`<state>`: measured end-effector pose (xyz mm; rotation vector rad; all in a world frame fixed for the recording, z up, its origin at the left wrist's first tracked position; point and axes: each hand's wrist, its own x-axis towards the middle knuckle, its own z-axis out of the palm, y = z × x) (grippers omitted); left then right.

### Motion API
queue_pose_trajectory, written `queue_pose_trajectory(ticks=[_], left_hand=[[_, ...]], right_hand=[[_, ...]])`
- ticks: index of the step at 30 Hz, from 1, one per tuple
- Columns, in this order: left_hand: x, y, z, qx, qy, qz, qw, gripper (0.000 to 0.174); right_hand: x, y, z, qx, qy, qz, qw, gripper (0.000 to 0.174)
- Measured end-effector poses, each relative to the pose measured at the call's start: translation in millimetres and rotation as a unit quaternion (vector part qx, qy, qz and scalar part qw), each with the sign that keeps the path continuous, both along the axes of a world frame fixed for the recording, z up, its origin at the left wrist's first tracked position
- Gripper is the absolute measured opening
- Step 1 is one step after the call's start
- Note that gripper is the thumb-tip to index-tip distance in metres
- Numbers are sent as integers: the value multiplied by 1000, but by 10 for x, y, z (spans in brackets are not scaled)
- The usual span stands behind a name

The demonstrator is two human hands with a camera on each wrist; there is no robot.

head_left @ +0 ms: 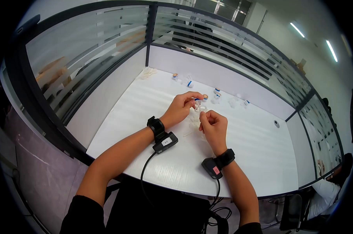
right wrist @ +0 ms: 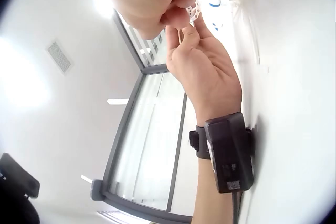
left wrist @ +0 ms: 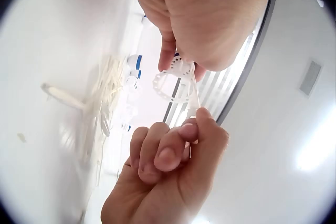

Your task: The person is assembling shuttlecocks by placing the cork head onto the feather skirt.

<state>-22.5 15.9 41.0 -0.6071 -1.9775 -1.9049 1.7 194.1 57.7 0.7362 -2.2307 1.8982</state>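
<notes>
In front of me, above the white table [head_left: 157,163], both hands meet at a small white plastic piece [left wrist: 181,67] with a row of holes and a looped, perforated band. My left hand [head_left: 181,106] pinches this piece by its upper end, between thumb and fingers, where a bit of blue shows. From below, my right hand [head_left: 216,125] pinches a thin white strip [left wrist: 195,97] that runs up to the piece, its other fingers curled in. Fingers hide where strip and piece meet. Under the hands lies a pile of pale thin strips [left wrist: 107,90].
Several small white items with blue bands, such as one blue-banded piece [head_left: 190,84], stand toward the back. An orange-topped round piece [head_left: 175,75] is near them. More pale strips [head_left: 148,73] lie in the far left corner. Partition walls [head_left: 223,78] enclose the table.
</notes>
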Motion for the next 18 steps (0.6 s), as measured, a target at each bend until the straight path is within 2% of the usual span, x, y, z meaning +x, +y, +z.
queue_pose_trajectory(ticks=[9,12,16,18], left_hand=[[19,14,28,-40,11,11,999,35],[25,36,38,-45,51,24,997,36],[-1,0,2,-48,12,24,999,34],[-10,-7,-39,-36,-20,28,999,33]], right_hand=[[4,-15,-3,26,6,21,999,31],[1,-16,-21,41,11,14,999,30],[-54,-4,-65,30,27,-7,999,31],[-79,8,-47,-4,-19,-6,1000,33]])
